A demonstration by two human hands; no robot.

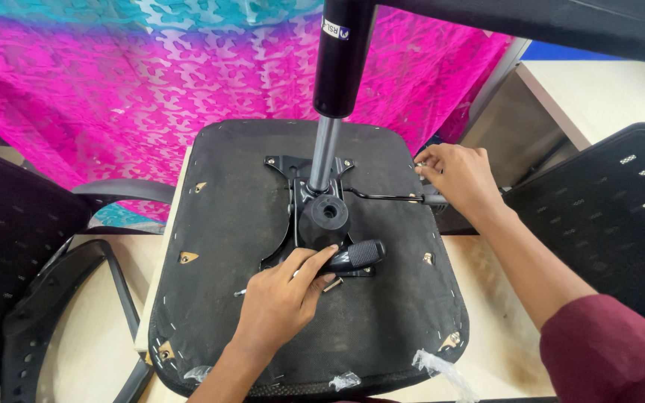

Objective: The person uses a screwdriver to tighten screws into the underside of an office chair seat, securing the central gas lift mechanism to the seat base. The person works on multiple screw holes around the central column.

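Your upturned chair seat lay flat on the pale bench, filling the middle of your view; its underside was a dark, dusty fabric panel with rounded corners, stapled along the edge, with small brass-coloured brackets near the rim and scraps of clear plastic wrap clinging at 5 o'clock. At the seat's centre sat the black metal mechanism plate, with a round black knob on it; from the plate a grey gas-lift rod rose toward 12 o'clock into a glossy black cylinder.

Your left hand came in from 6 o'clock; its fingers were curled around the near end of a black ribbed handle just below the knob, so it was clamped on that handle. Your right hand, on a maroon sleeve, reached in from 4 o'clock to the seat's 3 o'clock edge; its fingers were closed over the outer end of a thin black lever running out from the mechanism.

A black mesh chair back stood at 3 o'clock; a black armrest frame lay at 8 o'clock; a pink and teal patterned cloth hung across 11 o'clock.
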